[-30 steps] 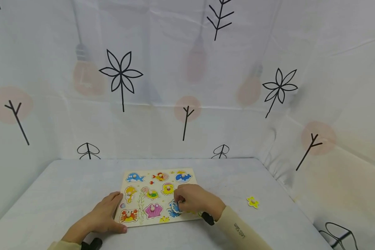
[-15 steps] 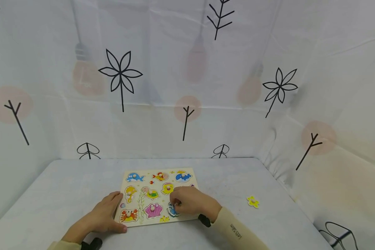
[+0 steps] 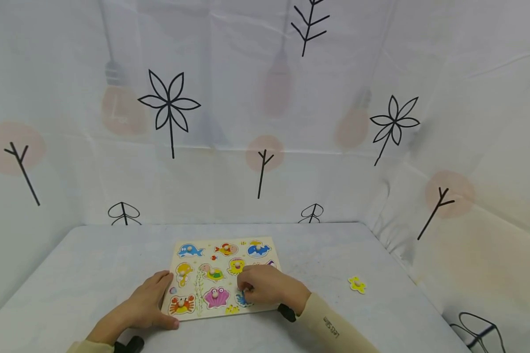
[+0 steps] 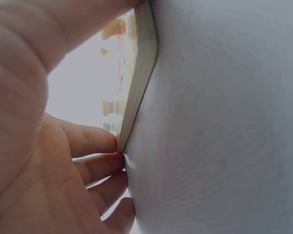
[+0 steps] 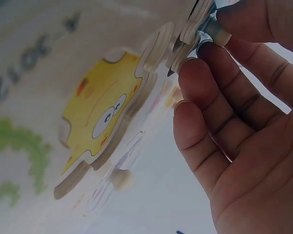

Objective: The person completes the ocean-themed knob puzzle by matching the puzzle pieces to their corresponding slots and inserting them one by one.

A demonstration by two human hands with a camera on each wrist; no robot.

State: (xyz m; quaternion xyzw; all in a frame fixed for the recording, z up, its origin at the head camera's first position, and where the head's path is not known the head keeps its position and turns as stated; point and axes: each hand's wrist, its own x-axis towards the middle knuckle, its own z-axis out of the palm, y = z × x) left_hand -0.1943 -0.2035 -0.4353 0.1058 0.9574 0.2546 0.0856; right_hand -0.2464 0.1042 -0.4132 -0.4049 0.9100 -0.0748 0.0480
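A cream puzzle board (image 3: pixel 194 314) with knobbed sea-animal pieces lies on the table. My left hand (image 3: pixel 147 304) rests at its left side, loosely straight fingers (image 4: pixel 90 141) touching the edge and thumb by the front corner. My right hand (image 3: pixel 269 287) is over the board's front right part, pinching the wooden knob (image 5: pixel 219 34) of a blue puzzle piece (image 3: pixel 242 299) between thumb and fingers. That piece sits at the blue slot, mostly covered by the hand. In the right wrist view, a yellow star-shaped recess (image 5: pixel 100 114) with a printed face shows beside the fingers.
A yellow star puzzle piece (image 3: pixel 357 285) lies on the white-covered table (image 3: pixel 327 255), right of the board. A pink shell piece (image 3: pixel 216 297) and a crab piece (image 3: pixel 182 304) sit along the board's front. A patterned cloth (image 3: pixel 229 186) hangs behind the table.
My right hand has moved a little left over the board along with the blue puzzle piece, then nearly stopped. The left hand and the board have stayed in place.
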